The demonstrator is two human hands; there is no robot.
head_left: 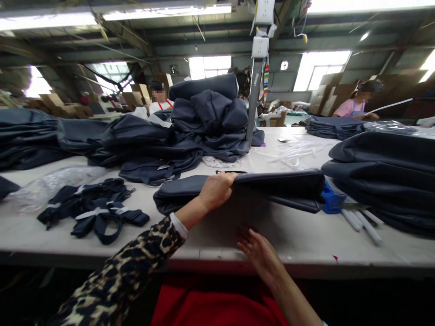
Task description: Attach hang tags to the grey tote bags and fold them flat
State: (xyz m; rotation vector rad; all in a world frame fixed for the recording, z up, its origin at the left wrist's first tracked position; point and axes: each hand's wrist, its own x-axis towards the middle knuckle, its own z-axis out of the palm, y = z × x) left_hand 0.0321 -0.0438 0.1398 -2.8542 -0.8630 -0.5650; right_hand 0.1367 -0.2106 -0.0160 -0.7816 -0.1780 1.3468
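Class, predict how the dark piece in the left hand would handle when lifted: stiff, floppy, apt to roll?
The dark piece probably holds some shape: its upper edge runs nearly straight. Its right end may flap; layers gape there. Rolling seems unlikely, given its flat form.

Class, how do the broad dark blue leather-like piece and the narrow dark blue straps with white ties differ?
The broad dark blue leather-like piece is gripped by the left hand; the narrow dark blue straps lie untouched on the white table. The piece is smooth and wide; the straps are looped in bundles. White ties bind the straps; none shows on the piece. Both look dark blue.
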